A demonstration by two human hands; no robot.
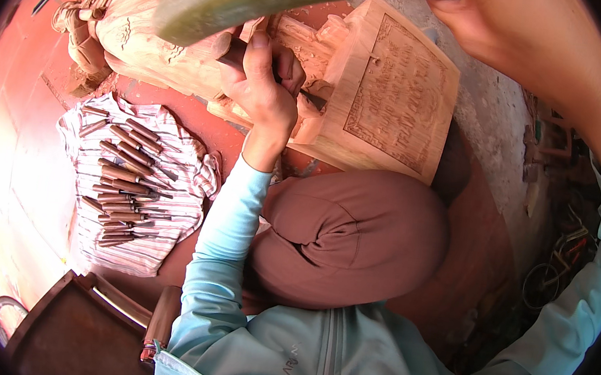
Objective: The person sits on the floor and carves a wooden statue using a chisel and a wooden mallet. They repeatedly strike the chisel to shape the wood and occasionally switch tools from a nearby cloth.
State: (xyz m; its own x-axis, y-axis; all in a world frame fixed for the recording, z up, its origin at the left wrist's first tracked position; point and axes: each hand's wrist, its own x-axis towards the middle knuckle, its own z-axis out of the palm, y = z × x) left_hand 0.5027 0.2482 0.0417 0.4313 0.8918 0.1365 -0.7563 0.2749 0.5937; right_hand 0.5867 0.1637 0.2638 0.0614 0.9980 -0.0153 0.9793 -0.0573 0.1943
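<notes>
My left hand is closed around a wood carving chisel, its dark wooden handle end sticking out on the left. The chisel's blade points down and right into the carved wood beside the block-shaped base of a wooden statue. High at the upper right, my right hand grips a thick, smooth, greenish-brown wooden club. The club stretches left above my left hand, hiding part of the statue; its head is just above the chisel handle in the picture. Carved lettering and a patterned border cover the base's face.
Several chisels with wooden handles lie on a striped cloth at left, on the red tiled floor. My brown-trousered knee is close to the base. A dark wooden chair stands lower left, a bicycle at right.
</notes>
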